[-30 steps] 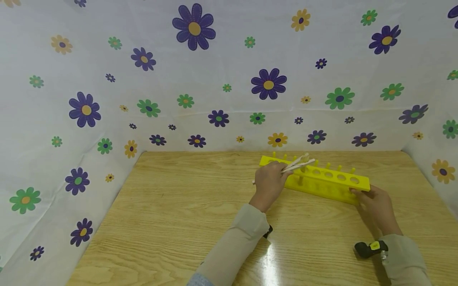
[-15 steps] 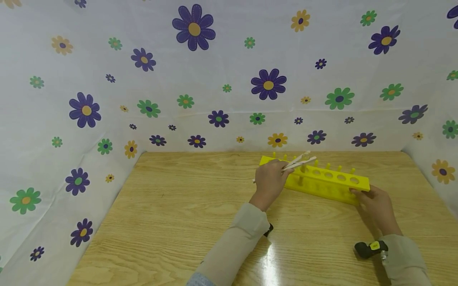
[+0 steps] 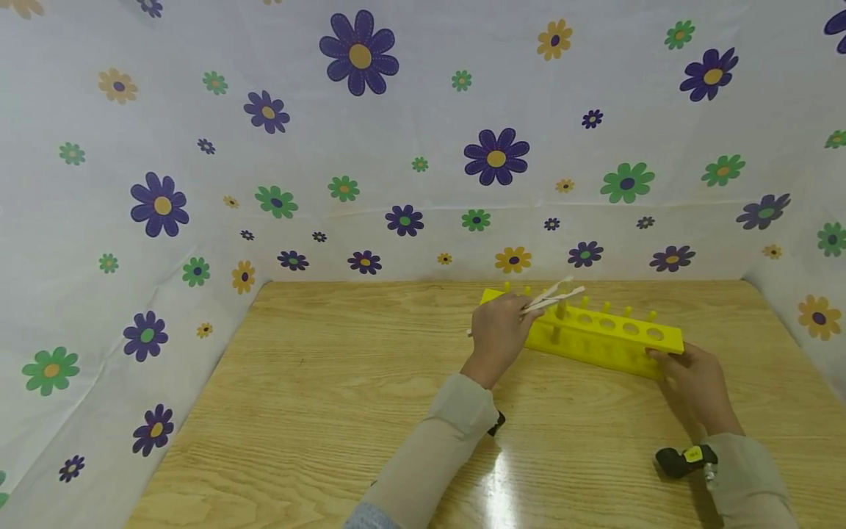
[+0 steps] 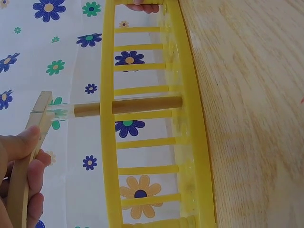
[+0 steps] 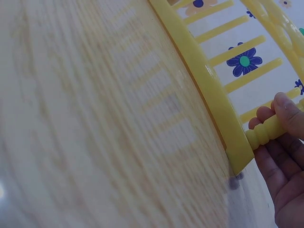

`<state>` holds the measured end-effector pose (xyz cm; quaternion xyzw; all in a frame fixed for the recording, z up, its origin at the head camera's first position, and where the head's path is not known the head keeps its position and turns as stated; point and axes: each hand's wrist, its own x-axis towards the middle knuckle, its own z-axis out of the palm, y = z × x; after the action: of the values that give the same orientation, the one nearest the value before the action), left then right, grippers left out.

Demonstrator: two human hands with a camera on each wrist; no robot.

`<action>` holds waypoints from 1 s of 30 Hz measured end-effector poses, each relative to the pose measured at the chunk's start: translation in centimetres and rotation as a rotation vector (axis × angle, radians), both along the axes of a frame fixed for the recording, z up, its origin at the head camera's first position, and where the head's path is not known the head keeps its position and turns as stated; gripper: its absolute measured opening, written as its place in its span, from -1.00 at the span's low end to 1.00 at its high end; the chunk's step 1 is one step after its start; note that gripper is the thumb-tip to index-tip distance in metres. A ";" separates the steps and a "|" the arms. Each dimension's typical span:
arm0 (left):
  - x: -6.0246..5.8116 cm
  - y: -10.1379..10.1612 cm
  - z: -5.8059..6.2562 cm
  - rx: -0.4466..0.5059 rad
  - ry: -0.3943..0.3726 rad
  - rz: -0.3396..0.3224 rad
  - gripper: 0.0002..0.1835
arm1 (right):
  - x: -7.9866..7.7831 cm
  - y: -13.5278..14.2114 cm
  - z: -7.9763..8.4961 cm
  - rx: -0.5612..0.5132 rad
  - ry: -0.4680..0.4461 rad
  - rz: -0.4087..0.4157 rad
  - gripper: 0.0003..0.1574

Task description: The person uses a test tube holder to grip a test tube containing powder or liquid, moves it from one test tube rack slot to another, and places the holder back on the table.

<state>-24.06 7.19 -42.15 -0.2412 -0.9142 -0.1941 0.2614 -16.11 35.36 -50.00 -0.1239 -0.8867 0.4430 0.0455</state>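
Observation:
My left hand (image 3: 499, 330) grips a wooden test tube clamp (image 4: 42, 102), its two arms spread apart at the tips. Those tips stand at the mouth of a glass test tube (image 4: 85, 110), which holds brown contents below a clear upper part. The tube stands upright in a yellow test tube rack (image 3: 608, 332), its lower end down at the rack's base. At the rack's near right end, my right hand (image 3: 700, 378) holds on. In the right wrist view its thumb and fingers wrap the ridged end post (image 5: 268, 132).
Several round holes and a row of drying pegs (image 3: 606, 307) run along the rack. It stands at an angle on a wooden table (image 3: 317, 397), toward the back right. A white flowered cloth (image 3: 423, 132) hangs behind and at both sides.
The clamp's tips have risen slightly at the tube's mouth. The rack and my right hand have stayed put.

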 end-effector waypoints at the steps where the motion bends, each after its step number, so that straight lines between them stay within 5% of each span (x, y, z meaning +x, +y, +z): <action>1: 0.0 0.0 0.0 0.001 0.005 -0.003 -0.72 | 0.0 0.0 0.0 -0.003 -0.001 -0.001 -0.25; 30: 0.2 0.0 1.0 -0.009 0.034 0.008 -0.72 | 0.0 -0.1 0.2 -0.004 -0.001 0.000 -0.22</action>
<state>-23.81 7.15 -41.16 -0.2421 -0.9114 -0.1848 0.2766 -16.10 35.22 -49.78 -0.1242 -0.8860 0.4446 0.0447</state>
